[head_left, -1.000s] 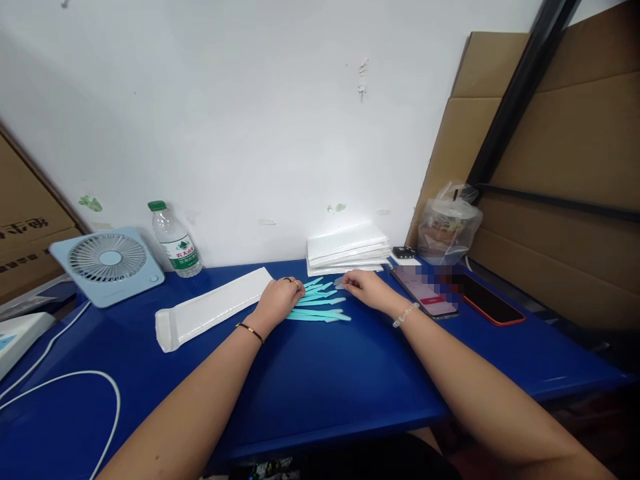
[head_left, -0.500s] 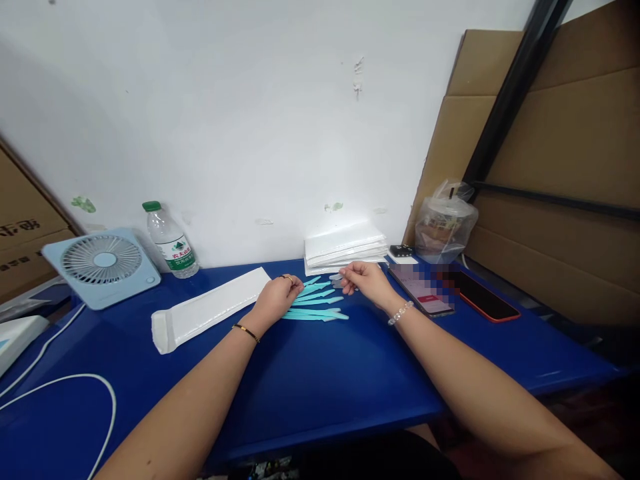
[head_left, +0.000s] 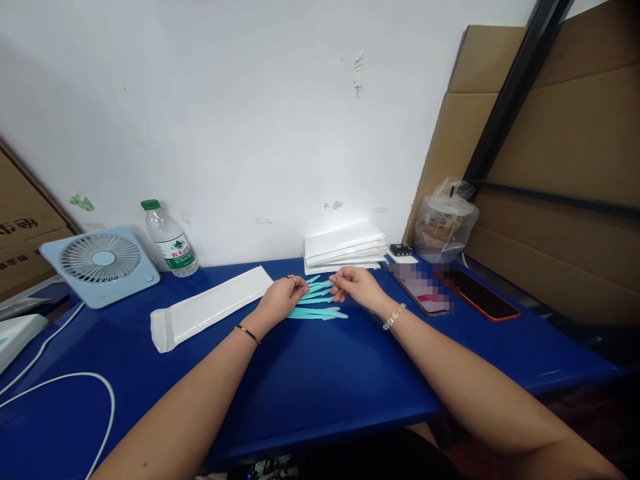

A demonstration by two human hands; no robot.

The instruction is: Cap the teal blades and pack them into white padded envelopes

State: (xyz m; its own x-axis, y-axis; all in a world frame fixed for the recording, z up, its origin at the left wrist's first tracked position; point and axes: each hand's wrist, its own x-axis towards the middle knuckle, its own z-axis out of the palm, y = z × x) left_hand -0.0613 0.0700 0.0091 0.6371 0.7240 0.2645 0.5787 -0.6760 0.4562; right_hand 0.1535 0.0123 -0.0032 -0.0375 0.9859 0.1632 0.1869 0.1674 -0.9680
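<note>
Several thin teal strips (head_left: 320, 308) lie fanned on the blue table (head_left: 325, 380) near its back edge. My left hand (head_left: 281, 297) rests on their left ends, fingers curled and pressing the strips down. My right hand (head_left: 354, 285) is just to their right, fingers pinched together at the tip of one strip; what it holds is too small to name. A long white padded envelope (head_left: 210, 308) lies left of my left hand, its open flap toward me.
A stack of white envelopes (head_left: 345, 247) sits against the wall behind the strips. Left stand a water bottle (head_left: 169, 239) and a small blue fan (head_left: 100, 263), with a white cable (head_left: 75, 393). Right: two phones (head_left: 450, 293), a bagged drink cup (head_left: 443, 223), cardboard sheets.
My right hand has moved left toward the strips, closing the gap to my left hand. The left hand has stayed on the strips.
</note>
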